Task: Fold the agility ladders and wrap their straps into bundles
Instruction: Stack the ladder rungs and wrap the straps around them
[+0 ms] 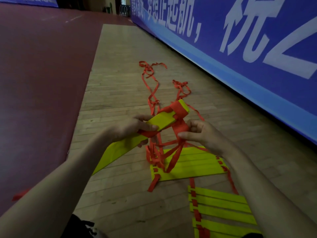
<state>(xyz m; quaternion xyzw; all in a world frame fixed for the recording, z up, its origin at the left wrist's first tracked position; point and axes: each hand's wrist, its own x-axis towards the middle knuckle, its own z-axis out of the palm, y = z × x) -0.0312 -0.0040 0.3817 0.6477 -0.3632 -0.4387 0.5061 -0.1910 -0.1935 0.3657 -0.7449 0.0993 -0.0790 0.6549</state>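
Head camera: the stack of flat yellow plastic rungs (164,118) sits gripped in your left hand (130,129), above the pale wooden floor (120,83). Your right hand (204,134) pinches the red fabric strap (180,129) wound round its far end. Loose yellow rungs (188,164) lie below.

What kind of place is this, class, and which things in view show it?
Probably an indoor sports hall: a wooden strip floor beside dark red court surfacing, a long blue banner along the side, and yellow agility ladders with red straps laid out.
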